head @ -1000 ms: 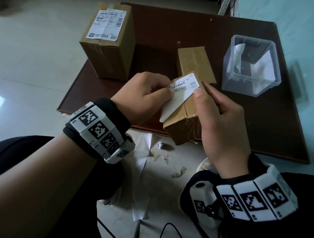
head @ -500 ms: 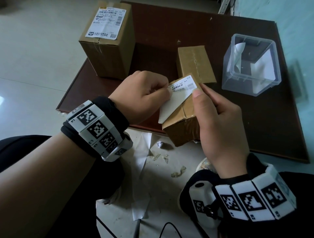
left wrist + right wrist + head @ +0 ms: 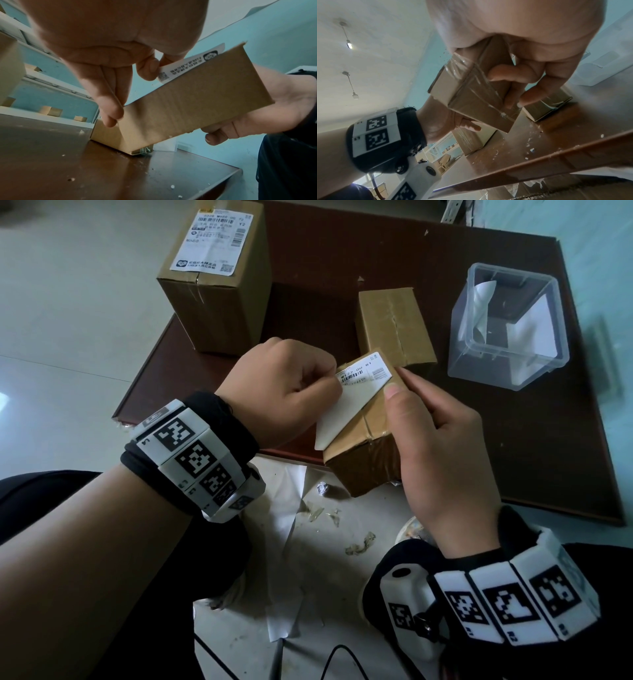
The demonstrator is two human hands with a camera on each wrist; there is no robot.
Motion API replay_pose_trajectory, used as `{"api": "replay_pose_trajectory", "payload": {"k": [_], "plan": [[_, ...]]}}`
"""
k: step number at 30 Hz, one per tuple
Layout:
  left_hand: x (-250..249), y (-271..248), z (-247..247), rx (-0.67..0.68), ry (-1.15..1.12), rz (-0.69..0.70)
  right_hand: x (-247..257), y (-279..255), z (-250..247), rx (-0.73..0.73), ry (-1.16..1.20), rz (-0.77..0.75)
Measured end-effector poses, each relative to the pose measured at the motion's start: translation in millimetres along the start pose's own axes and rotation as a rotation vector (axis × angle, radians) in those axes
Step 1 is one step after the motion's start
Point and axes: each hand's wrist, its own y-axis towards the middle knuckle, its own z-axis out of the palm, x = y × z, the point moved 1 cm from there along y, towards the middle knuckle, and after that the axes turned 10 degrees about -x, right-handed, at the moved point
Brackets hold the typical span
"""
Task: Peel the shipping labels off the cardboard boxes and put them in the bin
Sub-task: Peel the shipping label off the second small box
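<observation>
A small cardboard box (image 3: 368,440) is tilted up at the table's near edge, one corner on the tabletop (image 3: 137,151). My right hand (image 3: 442,446) grips its right side, fingers curled round it (image 3: 513,75). My left hand (image 3: 284,392) pinches the peeled edge of its white shipping label (image 3: 346,409) between thumb and forefinger (image 3: 149,67). The label's near part is folded back, white underside up; its far end (image 3: 373,371) still sticks to the box. A clear plastic bin (image 3: 510,326) at the right holds peeled labels.
A taller box (image 3: 219,299) with a label (image 3: 214,244) on top stands at the table's far left. A bare taped box (image 3: 394,326) lies behind the held one. Paper scraps and backing sheets (image 3: 291,529) litter the floor near my lap. The brown table (image 3: 565,440) has free room at right.
My left hand has pulled the label slightly further back off the box. The box and both hands sit a little higher toward the table; the right grip is unchanged.
</observation>
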Motion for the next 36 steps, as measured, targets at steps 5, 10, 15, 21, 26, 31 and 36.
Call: {"api": "replay_pose_trajectory", "payload": {"k": [5,10,15,21,26,31,36], "plan": [[0.9,0.1,-0.6,-0.007,0.005,0.012,0.2,-0.2,-0.2,0.002,0.007,0.012],[0.4,0.5,-0.2,-0.001,0.003,0.011,-0.6,-0.7,0.1,0.009,0.008,0.017],[-1.3,0.2,-1.1,-0.004,0.001,0.006,-2.2,-0.3,0.5,0.012,0.002,0.003],[-1.2,0.4,-0.5,0.006,-0.012,-0.005,-4.9,0.8,-0.9,0.027,-0.011,0.014],[-1.1,0.2,-0.4,0.019,-0.014,0.006,-8.0,1.3,-2.6,0.029,-0.01,0.052],[-0.9,-0.8,-0.8,0.024,-0.002,0.007,-8.2,0.9,-1.2,0.033,-0.012,0.04],[-1.4,-0.9,-0.4,0.034,0.007,-0.001,-7.7,0.7,0.0,0.034,-0.023,0.047]]}}
